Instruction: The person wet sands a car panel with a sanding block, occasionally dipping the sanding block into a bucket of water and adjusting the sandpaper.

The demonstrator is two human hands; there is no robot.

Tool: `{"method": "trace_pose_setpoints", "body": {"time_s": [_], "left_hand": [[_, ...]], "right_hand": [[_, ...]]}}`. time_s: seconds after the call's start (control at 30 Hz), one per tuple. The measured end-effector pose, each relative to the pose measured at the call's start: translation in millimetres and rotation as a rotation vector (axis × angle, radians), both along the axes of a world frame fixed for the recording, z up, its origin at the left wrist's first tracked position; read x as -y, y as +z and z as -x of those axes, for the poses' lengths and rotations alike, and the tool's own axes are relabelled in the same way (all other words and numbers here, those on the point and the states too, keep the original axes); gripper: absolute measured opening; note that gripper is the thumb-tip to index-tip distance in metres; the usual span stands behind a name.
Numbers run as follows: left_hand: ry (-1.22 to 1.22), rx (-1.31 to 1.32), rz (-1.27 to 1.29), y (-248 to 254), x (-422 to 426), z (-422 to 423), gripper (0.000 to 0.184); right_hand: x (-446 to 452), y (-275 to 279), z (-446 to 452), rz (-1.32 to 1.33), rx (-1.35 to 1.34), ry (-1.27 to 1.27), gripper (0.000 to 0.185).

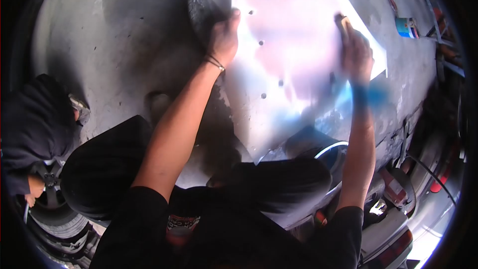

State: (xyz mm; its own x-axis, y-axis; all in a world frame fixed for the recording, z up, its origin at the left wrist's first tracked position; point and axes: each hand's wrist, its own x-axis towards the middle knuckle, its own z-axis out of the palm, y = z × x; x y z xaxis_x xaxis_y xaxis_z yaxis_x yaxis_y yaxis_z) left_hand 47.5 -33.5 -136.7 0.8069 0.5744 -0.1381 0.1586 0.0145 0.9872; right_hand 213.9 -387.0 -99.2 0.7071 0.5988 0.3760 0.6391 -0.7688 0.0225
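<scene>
A large pale panel (298,30), bright with glare and dotted with several small dark holes, is in front of me. My left hand (225,40), a dark cord around its wrist, is closed at the panel's left edge; its fingers are partly hidden. On the right side of the panel, my right hand (357,55) is closed around a small yellowish block (344,24) with a dark edge. Motion blurs this hand, and the block appears to be against the surface.
Between my right forearm and knee sits a blue bucket (332,156) with a pale rim. A blue-labelled can (407,28) stands at upper right. Car parts (393,239) crowd the lower right. Another person (37,124) works at left, a hand (35,188) near a wheel (62,221).
</scene>
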Motion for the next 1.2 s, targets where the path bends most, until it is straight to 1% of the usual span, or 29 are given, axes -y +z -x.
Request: {"method": "trace_pose_setpoints", "body": {"time_s": [0.03, 0.07, 0.1, 0.13, 0.17, 0.2, 0.23, 0.3, 0.33, 0.37, 0.4, 0.43, 0.47, 0.5, 0.57, 0.6, 0.63, 0.7, 0.73, 0.77, 0.83, 0.87, 0.93, 0.97, 1.03, 1.1, 1.13, 1.17, 1.2], "left_hand": [[-0.006, 0.019, -0.002, -5, 2, 0, 0.073], [0.012, 0.03, -0.058, -16, 1, -2, 0.072], [0.038, 0.036, -0.113, -20, -1, -4, 0.071], [0.029, -0.012, -0.067, -15, -2, -3, 0.069], [0.033, -0.001, -0.063, -14, -1, -3, 0.069], [0.027, 0.027, -0.053, -15, 1, -3, 0.068], [0.024, 0.052, -0.048, -12, 0, -3, 0.067], [0.018, 0.047, -0.057, -8, 0, -1, 0.065], [0.003, 0.086, -0.075, -14, -2, -2, 0.066], [-0.013, 0.126, -0.092, -16, -3, -3, 0.066], [-0.016, 0.125, -0.1, -16, -2, -1, 0.066], [-0.019, 0.061, -0.068, -14, -1, 0, 0.066], [-0.017, 0.002, -0.036, -12, -3, -1, 0.067], [-0.008, 0.003, -0.038, -9, -1, 1, 0.067], [0.021, 0.017, -0.073, -4, 2, 0, 0.068], [-0.019, -0.012, -0.001, -10, -2, 1, 0.06], [-0.001, -0.003, -0.002, -7, -4, -1, 0.06], [-0.024, 0.102, 0.018, -8, -1, 1, 0.063], [-0.05, 0.006, 0.045, 4, -2, 5, 0.063], [-0.053, 0.005, 0.041, 5, -1, 4, 0.063], [-0.015, -0.011, 0.005, 3, 0, 4, 0.064], [-0.01, -0.01, 0.005, -1, -2, 4, 0.064], [-0.029, 0.048, -0.067, -7, -1, 3, 0.067], [-0.021, 0.053, -0.057, -5, 2, 2, 0.067], [0.023, 0.091, 0.016, -3, 3, 2, 0.063], [0.006, 0.096, 0.019, 1, 1, 5, 0.062], [-0.017, 0.113, 0.023, 3, 0, 6, 0.061], [-0.014, 0.115, 0.02, 1, -1, 6, 0.061], [-0.045, 0.082, -0.009, -2, -3, 7, 0.061]], "right_hand": [[10, -18, -6, -0.006, 0.061, 0.037, 0.042], [19, -23, 11, -0.209, -0.02, 0.102, 0.045], [1, 18, 43, 0.047, -0.166, 0.065, 0.052], [-1, 31, 75, 0.15, 0.066, 0.185, 0.059], [0, 26, 100, 0.114, 0.097, 0.076, 0.062], [9, 20, 113, -0.166, -0.073, -0.022, 0.044], [4, 22, 101, -0.17, -0.064, -0.01, 0.044], [-2, 27, 85, -0.01, -0.014, 0.085, 0.043], [-4, 28, 80, 0.141, 0.095, 0.13, 0.064], [-22, 19, 13, 0.131, -0.048, -0.005, 0.052], [-31, 9, -12, -0.241, -0.085, -0.003, 0.037], [-40, 3, -36, -0.331, -0.183, -0.099, 0.026], [-53, 10, -40, -0.202, -0.118, -0.124, 0.026], [-67, 18, -40, -0.067, -0.053, -0.15, 0.025], [-74, 23, -1, -0.322, -0.187, 0.028, 0.027], [-73, 22, 17, -0.114, 0.105, 0.161, 0.033], [-76, 27, 33, -0.027, 0.175, 0.173, 0.038], [-87, 36, 10, -0.054, 0.158, 0.266, 0.041], [-87, 24, -20, -0.097, 0.026, 0.165, 0.041], [-95, 12, -54, -0.144, -0.1, 0.065, 0.042], [-136, 36, -75, -0.1, -0.097, -0.043, 0.043], [-148, 37, -70, -0.1, -0.096, -0.038, 0.043], [-166, 41, -60, 0.044, -0.031, -0.188, 0.044], [-167, 36, -46, -0.011, -0.091, -0.175, 0.045], [-169, 36, -22, -0.188, -0.141, 0.015, 0.045], [-185, 53, -33, -0.059, -0.071, -0.074, 0.044], [-185, 42, -63, -0.062, -0.098, -0.18, 0.045], [-202, 69, -66, -0.049, -0.274, -0.251, 0.051], [-219, 69, -73, -0.083, -0.312, -0.318, 0.052]]}}
